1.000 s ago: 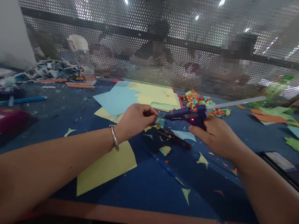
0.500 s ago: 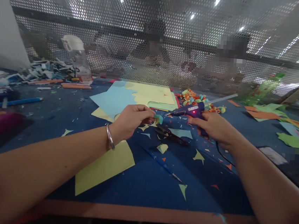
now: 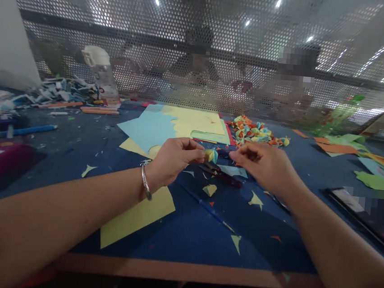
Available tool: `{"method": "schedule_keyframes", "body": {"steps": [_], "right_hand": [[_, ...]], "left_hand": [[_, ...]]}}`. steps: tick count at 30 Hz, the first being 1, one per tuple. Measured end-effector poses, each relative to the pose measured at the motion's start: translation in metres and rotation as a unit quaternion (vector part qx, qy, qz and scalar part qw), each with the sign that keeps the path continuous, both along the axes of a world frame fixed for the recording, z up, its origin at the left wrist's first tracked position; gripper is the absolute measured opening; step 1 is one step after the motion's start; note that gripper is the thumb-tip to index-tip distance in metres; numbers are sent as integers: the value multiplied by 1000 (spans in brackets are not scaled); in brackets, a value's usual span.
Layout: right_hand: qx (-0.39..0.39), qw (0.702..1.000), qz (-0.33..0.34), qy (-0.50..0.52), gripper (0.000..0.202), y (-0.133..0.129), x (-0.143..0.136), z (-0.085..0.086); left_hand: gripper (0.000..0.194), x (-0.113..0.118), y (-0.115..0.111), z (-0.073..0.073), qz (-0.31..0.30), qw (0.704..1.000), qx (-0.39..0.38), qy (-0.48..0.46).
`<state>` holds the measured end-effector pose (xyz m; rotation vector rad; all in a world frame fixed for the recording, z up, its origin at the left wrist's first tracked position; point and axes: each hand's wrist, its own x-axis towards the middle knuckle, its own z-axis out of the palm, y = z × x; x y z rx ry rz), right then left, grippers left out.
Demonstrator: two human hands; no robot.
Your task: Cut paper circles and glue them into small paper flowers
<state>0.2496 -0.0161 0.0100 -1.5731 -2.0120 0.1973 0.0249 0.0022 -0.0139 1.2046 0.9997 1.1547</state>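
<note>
My left hand (image 3: 176,157), with a silver bangle at its wrist, pinches a small curled yellow-and-blue paper piece (image 3: 211,155) between thumb and fingertips. To the right, my right hand (image 3: 263,165) has its thumb and forefinger pressed together. Whether anything is between them I cannot make out. The dark glue gun (image 3: 224,153) lies low behind its fingertips, mostly hidden by that hand. Just beneath the paper piece rest dark-handled scissors (image 3: 231,179). A blue paintbrush (image 3: 211,212) lies nearer to me among paper scraps (image 3: 256,201).
Yellow and blue sheets (image 3: 142,128) lie ahead, beside a heap of colourful paper pieces (image 3: 252,129). At the left are a clear bottle (image 3: 106,83) and a magenta power strip (image 3: 2,162). A phone (image 3: 349,202) and coloured paper (image 3: 375,179) occupy the right. A perforated screen (image 3: 145,67) closes the back.
My right hand has let go of the glue gun, now lower behind it, and has moved left with its fingers pinched. The paper piece in my left hand has turned, showing yellow and blue.
</note>
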Motion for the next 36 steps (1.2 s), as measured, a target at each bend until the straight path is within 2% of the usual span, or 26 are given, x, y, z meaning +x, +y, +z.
{"method": "schedule_keyframes", "body": {"steps": [3,8,17,22,25,29,36], "right_hand": [[-42,995,80,53,32,-7,-17,-6],[-18,991,123,39,21,-5,-24,-14],[-9,990,138,34,17,-6,-22,-13],[-7,986,160,38,16,-6,-23,-13],[-13,985,165,52,19,-7,-23,-13],[-46,983,155,91,25,-8,-24,-12],[-87,981,118,131,24,-5,-22,-14]], "left_hand": [[12,2,-1,-3,-2,1000,10,-2],[13,6,-5,-5,-32,999,-2,-2],[10,6,-6,-4,-86,996,-30,6],[20,6,-5,-5,-77,997,-10,26],[19,6,-5,-4,-65,997,-2,37],[18,5,-4,-2,-57,998,3,41],[23,7,-8,-7,-88,992,69,55]]}}
